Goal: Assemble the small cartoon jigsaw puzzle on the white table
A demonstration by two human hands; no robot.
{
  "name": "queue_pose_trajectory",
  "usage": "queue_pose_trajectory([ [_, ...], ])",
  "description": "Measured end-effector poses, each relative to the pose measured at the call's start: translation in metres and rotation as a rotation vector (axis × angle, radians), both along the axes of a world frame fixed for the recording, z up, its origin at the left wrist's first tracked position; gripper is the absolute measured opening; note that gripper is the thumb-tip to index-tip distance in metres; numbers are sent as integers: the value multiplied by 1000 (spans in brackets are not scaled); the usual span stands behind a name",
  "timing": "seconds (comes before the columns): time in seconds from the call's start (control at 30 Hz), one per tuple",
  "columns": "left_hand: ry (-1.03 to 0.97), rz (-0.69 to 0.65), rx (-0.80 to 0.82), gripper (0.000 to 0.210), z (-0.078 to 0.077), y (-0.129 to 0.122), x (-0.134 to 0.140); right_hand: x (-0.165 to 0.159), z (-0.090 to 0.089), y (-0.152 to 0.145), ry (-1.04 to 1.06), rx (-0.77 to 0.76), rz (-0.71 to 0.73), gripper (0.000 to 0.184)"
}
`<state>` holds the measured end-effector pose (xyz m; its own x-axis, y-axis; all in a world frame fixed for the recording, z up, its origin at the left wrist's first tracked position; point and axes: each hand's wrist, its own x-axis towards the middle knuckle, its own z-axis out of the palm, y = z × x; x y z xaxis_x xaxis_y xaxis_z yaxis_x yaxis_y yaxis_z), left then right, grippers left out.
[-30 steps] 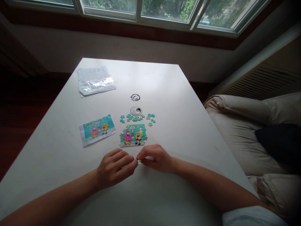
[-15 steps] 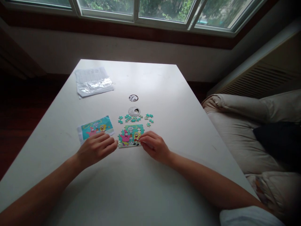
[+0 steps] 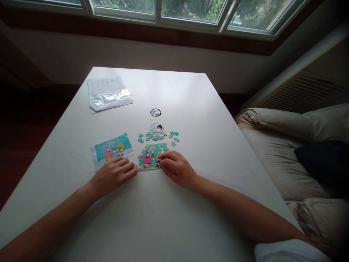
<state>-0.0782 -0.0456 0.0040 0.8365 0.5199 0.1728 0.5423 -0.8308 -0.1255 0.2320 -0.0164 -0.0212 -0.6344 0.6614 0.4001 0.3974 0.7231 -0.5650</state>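
A partly assembled cartoon jigsaw puzzle (image 3: 148, 158) lies flat on the white table, with gaps along its upper and left sides. My right hand (image 3: 178, 169) rests at its right edge, thumb and fingertips bent together over the yellow figure; whatever they pinch is hidden. My left hand (image 3: 116, 174) lies at the puzzle's lower left corner, fingers curled, and I cannot make out anything in them. Under and behind that hand is the reference picture sheet (image 3: 103, 151), partly covered. Loose green jigsaw pieces (image 3: 155, 137) are scattered just beyond the puzzle.
Papers in a clear plastic sleeve (image 3: 109, 94) lie at the table's far left. Two round holes, one a metal-rimmed grommet (image 3: 156, 128), are set in the tabletop (image 3: 174, 94). A beige sofa (image 3: 267, 156) with a dark cushion stands on the right, below a window wall.
My right hand has shifted slightly left over the puzzle, covering more of the yellow figure. My left hand has drawn slightly down, showing more of the picture sheet.
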Motion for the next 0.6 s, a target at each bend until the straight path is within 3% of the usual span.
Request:
queue_pose_trajectory([
  [0.37,-156,213,-80,15,-5,-4,10,1,-3,-1,-31,7,1,14],
  [0.6,-239,218,-217,14,-10,0,3,0,1,-1,-26,1,7,12],
])
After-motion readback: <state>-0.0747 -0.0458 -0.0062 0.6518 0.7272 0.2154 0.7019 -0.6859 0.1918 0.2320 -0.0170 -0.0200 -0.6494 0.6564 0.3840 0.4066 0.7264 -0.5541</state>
